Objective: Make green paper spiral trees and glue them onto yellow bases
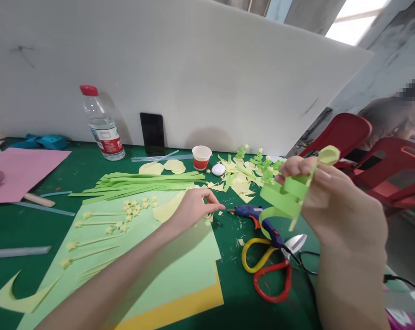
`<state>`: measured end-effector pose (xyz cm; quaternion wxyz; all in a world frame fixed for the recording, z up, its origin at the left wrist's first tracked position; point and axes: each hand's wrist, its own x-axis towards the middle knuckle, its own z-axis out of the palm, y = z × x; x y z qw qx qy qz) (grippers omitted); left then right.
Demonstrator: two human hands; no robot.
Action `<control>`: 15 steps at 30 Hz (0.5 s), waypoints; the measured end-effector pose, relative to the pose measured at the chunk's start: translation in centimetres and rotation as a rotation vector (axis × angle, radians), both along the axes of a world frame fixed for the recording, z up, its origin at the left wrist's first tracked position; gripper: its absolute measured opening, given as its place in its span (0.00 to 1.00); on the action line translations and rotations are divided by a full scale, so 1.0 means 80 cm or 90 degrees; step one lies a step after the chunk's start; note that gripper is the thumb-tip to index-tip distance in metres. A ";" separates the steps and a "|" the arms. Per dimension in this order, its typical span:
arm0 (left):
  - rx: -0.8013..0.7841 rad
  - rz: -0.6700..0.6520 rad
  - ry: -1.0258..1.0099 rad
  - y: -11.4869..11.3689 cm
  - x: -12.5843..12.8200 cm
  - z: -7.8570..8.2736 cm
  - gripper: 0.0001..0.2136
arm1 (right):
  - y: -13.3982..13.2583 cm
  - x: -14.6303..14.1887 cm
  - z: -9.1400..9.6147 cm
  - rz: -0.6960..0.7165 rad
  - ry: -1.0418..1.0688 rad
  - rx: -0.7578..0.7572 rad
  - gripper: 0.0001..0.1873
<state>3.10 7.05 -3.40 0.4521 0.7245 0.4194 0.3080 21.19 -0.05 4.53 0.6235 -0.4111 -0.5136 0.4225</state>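
Note:
My right hand is raised above the table's right side, fingers closed on a curled green paper strip with a pale yellow-green rolled end at its top. My left hand reaches forward over the green table, fingers pinched together near small paper scraps, just left of the blue glue gun. What the left fingers hold, if anything, is too small to make out. Below the glue gun lie scissors with yellow and red handles.
Light green and yellow paper sheets with small paper stars and stems lie under my left arm. Green strips, yellow discs, a paper cup, a water bottle, a phone and pink paper stand behind. Red chairs at right.

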 end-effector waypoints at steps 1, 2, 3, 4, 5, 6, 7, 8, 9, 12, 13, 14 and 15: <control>0.008 0.010 0.001 0.001 0.001 -0.006 0.12 | 0.002 -0.001 -0.002 -0.010 -0.002 -0.001 0.04; 0.015 0.019 0.000 0.003 0.003 -0.011 0.15 | 0.004 -0.002 -0.004 -0.015 -0.006 -0.004 0.04; 0.022 0.024 -0.001 0.004 0.004 -0.015 0.17 | 0.006 -0.004 -0.006 -0.016 -0.010 -0.005 0.04; 0.027 0.029 -0.003 0.005 0.004 -0.019 0.19 | 0.007 -0.006 -0.009 -0.014 -0.013 -0.007 0.04; 0.031 0.032 -0.006 0.006 0.005 -0.021 0.19 | 0.008 -0.008 -0.011 -0.010 -0.016 -0.011 0.04; 0.033 0.036 -0.010 0.007 0.005 -0.022 0.17 | 0.009 -0.010 -0.012 -0.003 -0.019 -0.017 0.04; 0.034 0.039 -0.017 0.007 0.005 -0.022 0.13 | 0.009 -0.013 -0.014 0.004 -0.021 -0.020 0.04; 0.035 0.043 -0.026 0.007 0.004 -0.020 0.07 | 0.009 -0.015 -0.014 0.010 -0.023 -0.022 0.04; 0.039 0.048 -0.038 0.007 0.003 -0.017 0.08 | 0.008 -0.018 -0.015 0.013 -0.024 -0.020 0.04; 0.065 0.068 -0.081 0.001 -0.002 0.004 0.21 | 0.006 -0.027 -0.017 0.012 -0.022 -0.003 0.04; 0.079 0.077 -0.097 -0.003 -0.006 0.013 0.19 | 0.005 -0.029 -0.018 0.006 -0.020 0.010 0.03; 0.095 0.085 -0.112 -0.008 -0.009 0.023 0.16 | 0.005 -0.031 -0.019 0.001 -0.016 0.024 0.03; 0.114 0.094 -0.132 -0.013 -0.014 0.032 0.14 | 0.004 -0.033 -0.021 -0.003 -0.015 0.044 0.02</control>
